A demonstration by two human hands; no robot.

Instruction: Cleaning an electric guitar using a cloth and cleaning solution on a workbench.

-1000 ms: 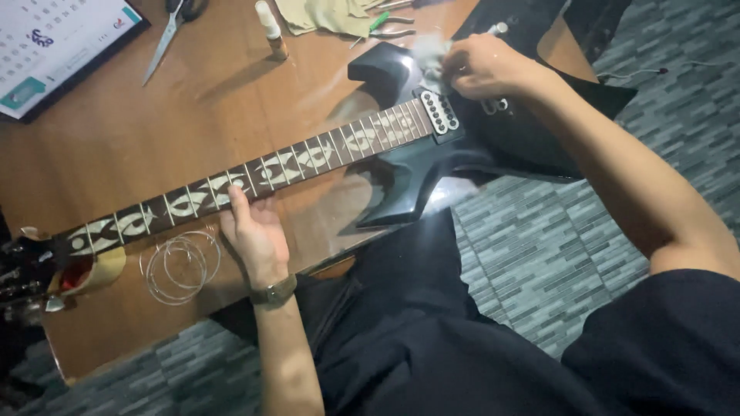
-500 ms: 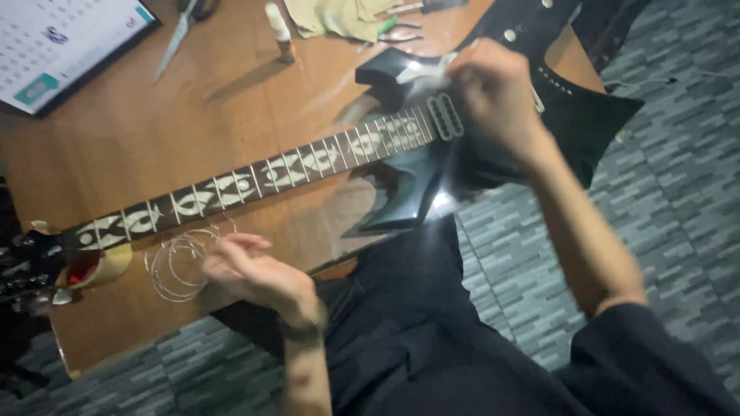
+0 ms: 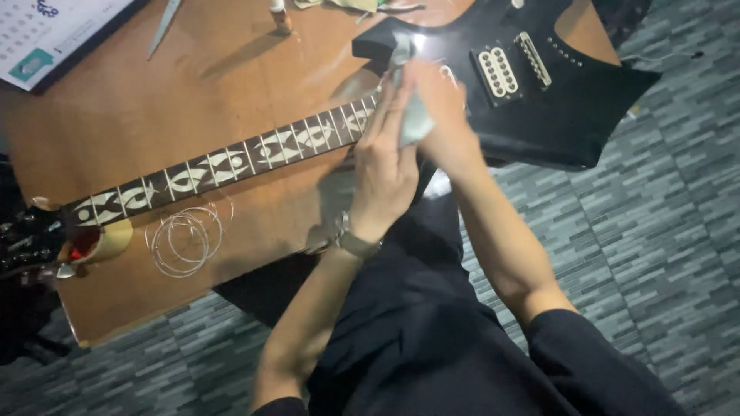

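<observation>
Both hands meet over the guitar [image 3: 555, 100] where neck joins body. Left hand [image 3: 385, 166] lies flat, fingers straight and together, pressed against the right hand [image 3: 443, 131]. Between them a pale cloth [image 3: 412, 115] is squeezed. Whether the right hand's fingers curl round the cloth, I cannot tell; they are hidden.

Risks, as I judge them:
- Guitar body hangs off the table edge beyond the right hand. A hard sideways push could tip or slide it off.
- Grit in the cloth would scratch the glossy black finish.
- Coil of loose strings [image 3: 185, 243] lies just left of the left forearm, under the neck [image 3: 231, 166]. A sleeve or wrist could snag it, and the wire ends are sharp.
- Watch [image 3: 354, 243] on the left wrist is metal; it could mark the wood if the wrist drops.

Materials:
- Body: hard, shiny, angular with pointed horns. Two metal-topped pickups [image 3: 512, 69] sit beyond the right hand.
- Neck: dark, with pale eye-shaped inlays and thin metal frets.
- Table [image 3: 154, 100]: smooth brown wood, matte.
- Cloth: soft, thin, crumpled.
- Floor [image 3: 663, 231]: grey, in narrow brick-like strips.
</observation>
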